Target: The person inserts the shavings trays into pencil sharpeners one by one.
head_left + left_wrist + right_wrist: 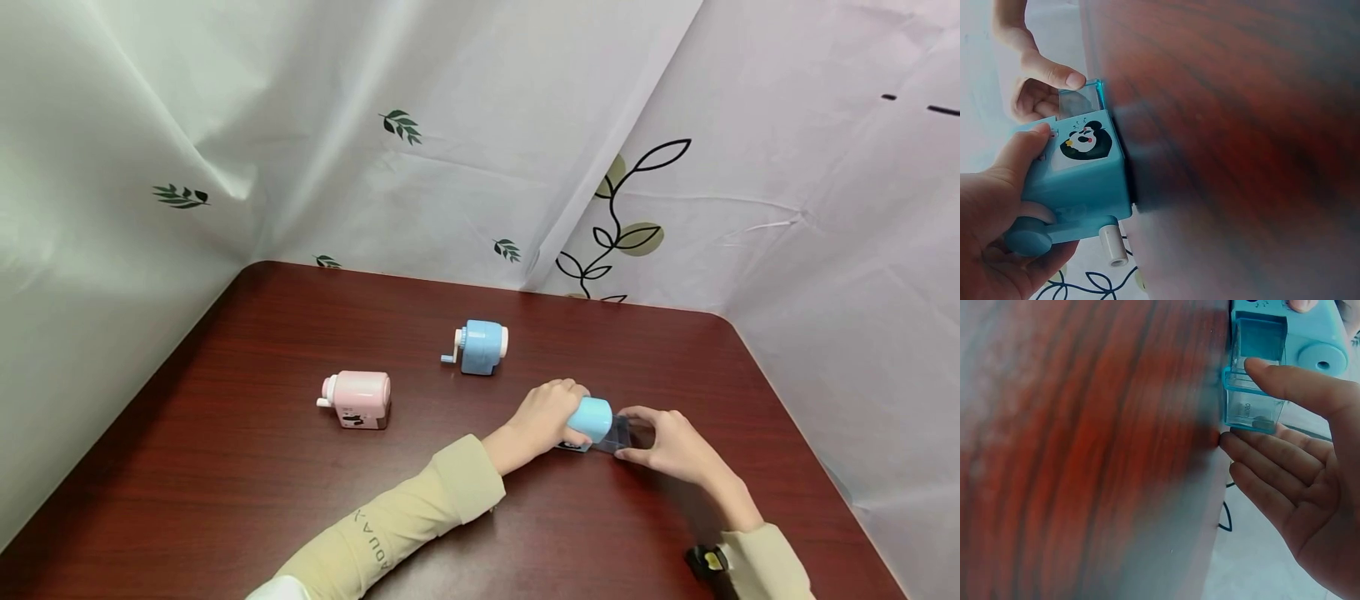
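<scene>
My left hand [550, 412] grips a light blue crank pencil sharpener [592, 419] on the table, thumb on one side and fingers round the other. A panda picture [1087, 141] marks its side, and a white crank knob [1113, 245] sticks out at its end. From the opposite end the clear shavings drawer [1254, 409] juts partway out of its slot. My right hand [671, 446] holds this drawer between thumb and fingers. In the right wrist view, the sharpener's round pencil hole [1322, 364] shows above the drawer.
A second blue pencil sharpener [482, 346] stands farther back, its crank to the left. At the left stands a pink sharpener [362, 398]. All are on a dark red-brown wooden table [247, 500], with white patterned curtain [450, 183] behind and along the sides.
</scene>
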Tool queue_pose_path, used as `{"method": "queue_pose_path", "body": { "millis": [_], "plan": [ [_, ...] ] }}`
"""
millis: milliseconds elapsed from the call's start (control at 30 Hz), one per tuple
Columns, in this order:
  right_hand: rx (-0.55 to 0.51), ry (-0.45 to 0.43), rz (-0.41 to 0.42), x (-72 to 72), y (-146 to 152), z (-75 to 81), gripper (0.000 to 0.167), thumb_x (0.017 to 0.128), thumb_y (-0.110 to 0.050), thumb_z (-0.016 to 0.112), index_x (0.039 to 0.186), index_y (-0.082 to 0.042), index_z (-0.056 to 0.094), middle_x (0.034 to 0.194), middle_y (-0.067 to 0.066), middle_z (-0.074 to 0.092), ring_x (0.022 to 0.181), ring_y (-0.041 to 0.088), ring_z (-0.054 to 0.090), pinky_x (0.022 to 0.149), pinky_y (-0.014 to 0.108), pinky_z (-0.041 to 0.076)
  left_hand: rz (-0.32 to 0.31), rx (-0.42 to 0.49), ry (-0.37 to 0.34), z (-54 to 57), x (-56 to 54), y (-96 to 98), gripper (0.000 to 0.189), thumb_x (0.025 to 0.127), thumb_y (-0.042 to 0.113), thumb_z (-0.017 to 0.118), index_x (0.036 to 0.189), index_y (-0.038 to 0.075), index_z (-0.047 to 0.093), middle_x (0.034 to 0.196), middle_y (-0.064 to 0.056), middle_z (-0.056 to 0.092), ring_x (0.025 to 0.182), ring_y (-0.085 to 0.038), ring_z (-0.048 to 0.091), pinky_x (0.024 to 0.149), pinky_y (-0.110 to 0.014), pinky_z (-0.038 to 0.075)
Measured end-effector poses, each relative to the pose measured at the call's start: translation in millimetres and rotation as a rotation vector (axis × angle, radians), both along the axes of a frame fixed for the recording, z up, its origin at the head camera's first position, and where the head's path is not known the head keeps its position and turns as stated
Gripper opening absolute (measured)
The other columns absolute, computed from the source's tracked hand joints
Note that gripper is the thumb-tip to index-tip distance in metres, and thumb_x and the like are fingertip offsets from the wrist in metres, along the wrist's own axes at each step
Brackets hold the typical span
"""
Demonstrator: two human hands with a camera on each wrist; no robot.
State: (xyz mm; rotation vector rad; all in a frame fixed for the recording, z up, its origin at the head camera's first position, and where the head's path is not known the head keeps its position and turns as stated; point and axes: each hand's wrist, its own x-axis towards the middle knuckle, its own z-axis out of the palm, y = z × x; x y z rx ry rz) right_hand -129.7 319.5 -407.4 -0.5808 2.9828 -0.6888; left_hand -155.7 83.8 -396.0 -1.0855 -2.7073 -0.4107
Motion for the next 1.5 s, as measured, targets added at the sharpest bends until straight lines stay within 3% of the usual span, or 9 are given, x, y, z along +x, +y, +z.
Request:
{"method": "queue_pose_path", "body": {
  "millis": [600, 933, 1500],
  "plan": [
    [-0.032, -0.052, 0.001, 0.2, 1.1, -1.8, 0.053, 0.071, -0.032, 0.084, 0.114, -0.009, 0.064, 0.105, 0.007, 0.073, 0.097, 0.018, 0.071, 0.079, 0.025, 0.053, 0.002, -0.001, -0.004, 0.7, 0.0, 1.3, 0.059, 0.073, 0.050, 0.079, 0.116, 0.013, 0.064, 0.105, 0.002, 0.067, 0.092, -0.010, 0.063, 0.077, -0.021, 0.053],
    [-0.046, -0.051, 0.038, -2.7, -5.9, 0.0, 0.056, 0.071, -0.030, 0.085, 0.114, 0.000, 0.064, 0.108, 0.014, 0.071, 0.096, 0.024, 0.071, 0.080, 0.038, 0.056, -0.003, 0.001, -0.011, -0.8, -0.5, 3.2, 0.059, 0.073, 0.049, 0.079, 0.117, 0.012, 0.065, 0.106, 0.001, 0.068, 0.093, -0.010, 0.064, 0.076, -0.020, 0.052],
    [-0.052, -0.029, 0.075, -5.7, -13.2, -1.0, 0.052, 0.070, -0.030, 0.086, 0.110, -0.003, 0.066, 0.104, 0.008, 0.073, 0.093, 0.018, 0.072, 0.078, 0.032, 0.057, -0.002, -0.005, 0.002, -1.0, -1.0, 2.9, 0.059, 0.073, 0.049, 0.079, 0.116, 0.012, 0.065, 0.106, 0.000, 0.070, 0.089, -0.010, 0.065, 0.075, -0.019, 0.053]
  ]
}}
